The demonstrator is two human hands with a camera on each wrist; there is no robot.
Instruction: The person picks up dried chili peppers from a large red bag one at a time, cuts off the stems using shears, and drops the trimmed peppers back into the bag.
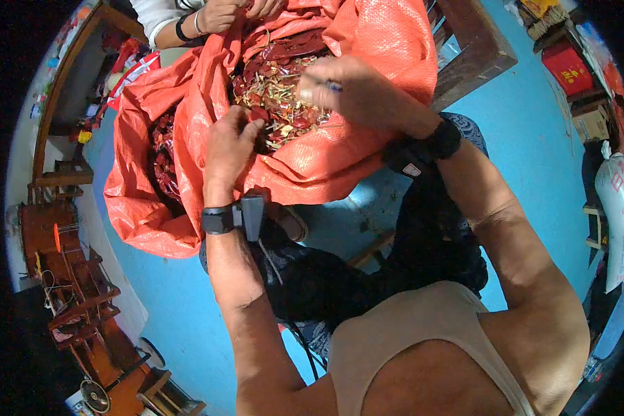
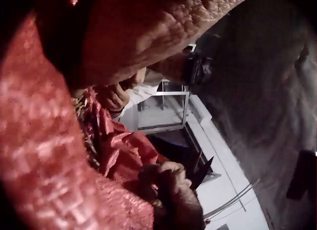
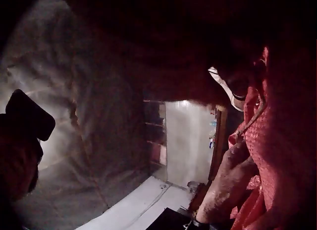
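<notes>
A large orange-red woven sack [image 1: 388, 48] stands with its mouth folded back in the head view. Inside lie dark red dried chilies [image 1: 295, 47] and a heap of pale stems and bits [image 1: 281, 87]. My left hand [image 1: 230, 149] is at the sack's near left rim, thumb and forefinger beside a red chili piece [image 1: 259, 113]. Above the right side of the heap is my right hand [image 1: 350, 93], its fingers curled and blurred, a ring on one finger. I cannot tell what either hand holds. The left wrist view also shows the curled right hand [image 2: 176, 190].
Across the sack, another person's hands [image 1: 222, 14] are at its far edge. More dried chilies [image 1: 165, 163] fill a second opening on the left. A wooden chair [image 1: 475, 48] stands at the right, with a white filled bag [image 1: 617, 215] farther right on the blue floor [image 1: 534, 139].
</notes>
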